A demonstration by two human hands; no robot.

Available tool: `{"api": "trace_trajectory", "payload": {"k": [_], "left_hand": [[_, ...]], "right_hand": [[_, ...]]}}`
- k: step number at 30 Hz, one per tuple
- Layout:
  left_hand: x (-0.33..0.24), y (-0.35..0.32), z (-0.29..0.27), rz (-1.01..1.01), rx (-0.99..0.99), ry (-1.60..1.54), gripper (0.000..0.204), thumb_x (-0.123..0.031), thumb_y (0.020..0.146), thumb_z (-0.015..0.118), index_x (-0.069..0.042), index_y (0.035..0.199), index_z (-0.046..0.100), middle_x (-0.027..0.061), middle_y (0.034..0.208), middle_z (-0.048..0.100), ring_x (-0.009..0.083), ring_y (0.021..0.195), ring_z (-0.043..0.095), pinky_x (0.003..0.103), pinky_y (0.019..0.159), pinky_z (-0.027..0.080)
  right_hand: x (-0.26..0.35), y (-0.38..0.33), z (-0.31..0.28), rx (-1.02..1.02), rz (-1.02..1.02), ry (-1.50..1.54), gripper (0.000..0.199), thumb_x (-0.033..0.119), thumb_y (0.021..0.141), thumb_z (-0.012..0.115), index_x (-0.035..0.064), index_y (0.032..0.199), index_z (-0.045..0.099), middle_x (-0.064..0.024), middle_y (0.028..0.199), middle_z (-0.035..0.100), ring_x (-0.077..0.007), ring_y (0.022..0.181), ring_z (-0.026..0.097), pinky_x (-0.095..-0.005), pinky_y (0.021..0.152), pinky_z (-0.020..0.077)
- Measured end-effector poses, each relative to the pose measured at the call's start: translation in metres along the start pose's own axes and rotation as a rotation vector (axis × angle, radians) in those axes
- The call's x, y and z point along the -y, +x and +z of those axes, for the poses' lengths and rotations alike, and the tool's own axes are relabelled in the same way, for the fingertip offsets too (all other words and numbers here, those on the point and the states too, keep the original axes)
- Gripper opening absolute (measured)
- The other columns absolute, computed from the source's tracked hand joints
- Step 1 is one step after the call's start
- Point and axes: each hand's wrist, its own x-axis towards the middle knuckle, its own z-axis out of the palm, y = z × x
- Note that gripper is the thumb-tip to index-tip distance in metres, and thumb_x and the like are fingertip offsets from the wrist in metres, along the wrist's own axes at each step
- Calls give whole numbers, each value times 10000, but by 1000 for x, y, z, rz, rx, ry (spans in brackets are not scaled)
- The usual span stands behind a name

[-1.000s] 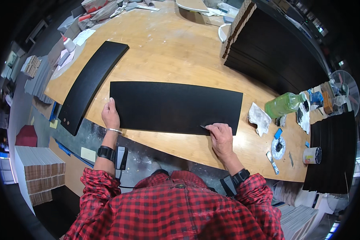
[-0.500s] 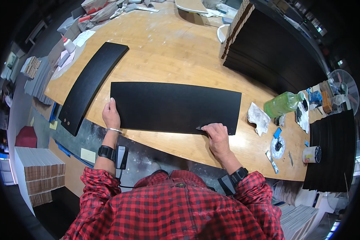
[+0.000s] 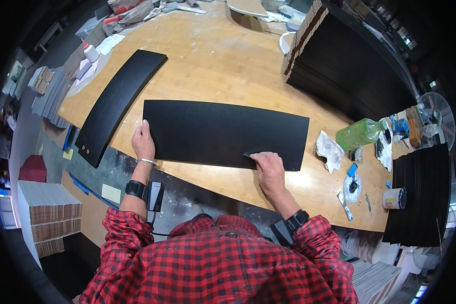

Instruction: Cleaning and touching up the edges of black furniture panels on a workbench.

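A black rectangular board point(image 3: 213, 129) with a slightly bowed long edge lies flat on the wooden table point(image 3: 202, 66). My left hand point(image 3: 143, 142) grips its left end, the thumb along the edge and the other fingers mostly hidden below. Near the front edge, right of the middle, my right hand point(image 3: 270, 168) rests on the board with its fingers pinched together. A small dark tip pokes out of that pinch; its kind cannot be made out. To the left lies a second, curved black board point(image 3: 121, 101) with two small round marks at its near end.
At the far right stands a tall stack of black boards point(image 3: 344, 71). Along the right side are a green bottle point(image 3: 359, 134), a white rag point(image 3: 330, 151), a stained white dish point(image 3: 352, 187), a knife-like tool point(image 3: 345, 205) and a small tub point(image 3: 394, 198). A glue bottle point(image 3: 90, 52) stands at the left.
My right hand has slid a little left and away from me over the board, still pinched. The left hand keeps its hold on the board's end. The whole view has shifted slightly.
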Motion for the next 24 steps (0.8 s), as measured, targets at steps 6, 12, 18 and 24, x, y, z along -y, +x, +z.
{"api": "trace_trajectory", "payload": {"k": [6, 12, 18, 24], "left_hand": [[3, 1, -2, -21, 13, 16, 483, -410, 895, 479, 45, 766, 580, 133, 637, 546, 196, 606, 488, 335, 609, 409], [3, 0, -1, -25, -4, 18, 482, -409, 894, 480, 43, 767, 583, 134, 637, 548, 188, 607, 489, 332, 609, 409], [4, 2, -1, -41, 8, 22, 467, -402, 893, 486, 38, 776, 592, 142, 650, 562, 198, 617, 510, 328, 623, 421], [4, 1, 0, -37, -17, 29, 471, -404, 890, 488, 40, 780, 598, 155, 664, 578, 214, 627, 533, 336, 626, 426]], "right_hand": [[4, -2, 0, 134, -75, -3, 238, -11, 708, 557, 97, 918, 588, -37, 827, 559, -213, 794, 524, -334, 671, 390], [5, -5, 4, 95, -52, 0, 242, -6, 713, 568, 93, 932, 593, -41, 843, 564, -218, 805, 530, -331, 680, 393], [13, 2, 8, 66, -40, 48, 218, -34, 725, 586, 78, 912, 596, -61, 824, 569, -239, 781, 540, -346, 673, 406], [14, 0, 8, 178, -97, 68, 222, -34, 721, 585, 86, 907, 600, -55, 826, 568, -233, 776, 539, -346, 661, 398]]}}
